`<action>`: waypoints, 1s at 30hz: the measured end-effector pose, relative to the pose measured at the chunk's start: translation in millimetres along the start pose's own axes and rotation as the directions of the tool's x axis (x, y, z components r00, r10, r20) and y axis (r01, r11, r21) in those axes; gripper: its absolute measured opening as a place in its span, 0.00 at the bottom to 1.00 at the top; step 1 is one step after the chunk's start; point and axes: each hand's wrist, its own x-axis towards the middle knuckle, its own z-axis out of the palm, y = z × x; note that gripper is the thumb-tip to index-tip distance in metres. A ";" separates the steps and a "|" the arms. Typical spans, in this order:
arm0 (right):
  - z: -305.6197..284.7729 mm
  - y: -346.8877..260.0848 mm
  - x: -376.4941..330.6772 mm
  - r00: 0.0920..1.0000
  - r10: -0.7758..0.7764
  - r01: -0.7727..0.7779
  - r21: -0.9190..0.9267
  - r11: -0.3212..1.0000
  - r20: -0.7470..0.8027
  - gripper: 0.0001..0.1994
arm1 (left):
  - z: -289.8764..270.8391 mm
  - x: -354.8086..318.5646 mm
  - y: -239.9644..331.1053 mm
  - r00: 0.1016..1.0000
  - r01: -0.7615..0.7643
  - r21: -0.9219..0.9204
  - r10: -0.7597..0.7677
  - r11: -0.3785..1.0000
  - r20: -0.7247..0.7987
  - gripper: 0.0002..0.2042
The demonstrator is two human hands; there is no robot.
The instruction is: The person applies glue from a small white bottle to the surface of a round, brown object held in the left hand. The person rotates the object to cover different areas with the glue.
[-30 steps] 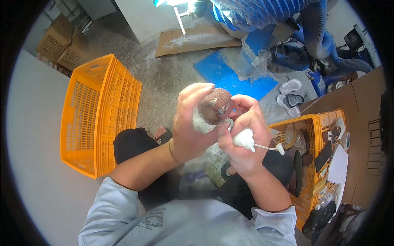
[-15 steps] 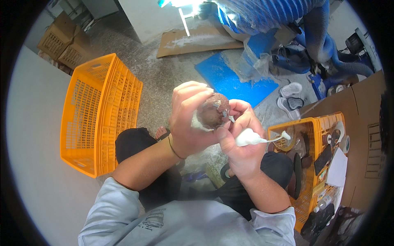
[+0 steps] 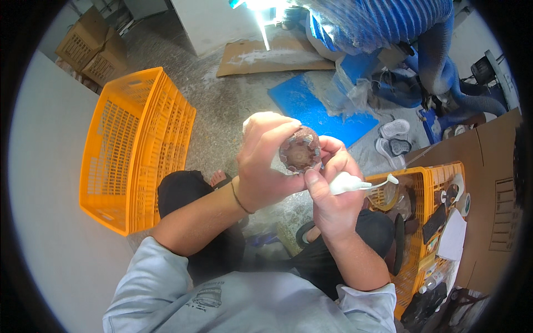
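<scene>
Facing the camera almost squarely now, the open end of a round brown piece (image 3: 300,154) shows its hollow inside and a ragged, pale-flecked rim; one second ago it was tilted aside, with a strip lying across the opening. It is held up between both hands, above the gap between the knees. The left hand (image 3: 261,161) grips it from the left, fingers curled over the top and thumb underneath. The right hand (image 3: 336,208) has its thumb and forefinger at the lower right edge of the rim; whether they pinch the rim itself I cannot tell. Its other fingers are wrapped around a white squeeze bottle (image 3: 347,183), tucked against the palm. The bottle's nozzle, which pointed down and to the right before, now points right, and its tethered cap (image 3: 392,179) has swung up from below the nozzle to just above its line.

Farther out, things lie as before, only slightly shifted in view. Stacked yellow crates (image 3: 171,136) stand at the left, and a loaded yellow crate (image 3: 408,286) at the right bears a white sheet (image 3: 452,236) along its side. Beyond the hands, a blue sheet (image 3: 311,102) lies on the floor beside pale clogs (image 3: 395,129).
</scene>
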 end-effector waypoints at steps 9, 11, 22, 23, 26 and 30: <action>-1.5 6.2 6.9 0.992 0.122 -0.122 0.214 0.969 0.017 0.12 | -1.6 0.9 1.4 0.996 0.049 0.083 -0.055 0.995 0.069 0.30; -2.1 9.7 9.5 0.986 0.165 -0.166 0.251 0.954 0.026 0.12 | -2.0 0.8 1.1 0.993 0.058 0.127 -0.070 0.990 0.097 0.28; -8.8 16.5 14.0 0.934 0.310 -0.354 0.570 0.742 0.178 0.11 | 0.0 2.0 -6.2 0.981 0.113 0.154 -0.135 0.982 0.136 0.24; -8.8 16.4 13.9 0.933 0.310 -0.357 0.567 0.743 0.181 0.11 | -0.3 2.3 -6.0 0.981 0.112 0.157 -0.134 0.981 0.141 0.25; -8.4 15.2 14.0 0.927 0.327 -0.373 0.543 0.752 0.184 0.11 | -1.0 3.2 -5.9 0.979 0.114 0.155 -0.137 0.981 0.149 0.25; -5.9 12.8 14.8 0.936 0.302 -0.350 0.525 0.776 0.178 0.11 | -0.9 2.6 -6.0 0.983 0.104 0.151 -0.125 0.983 0.135 0.26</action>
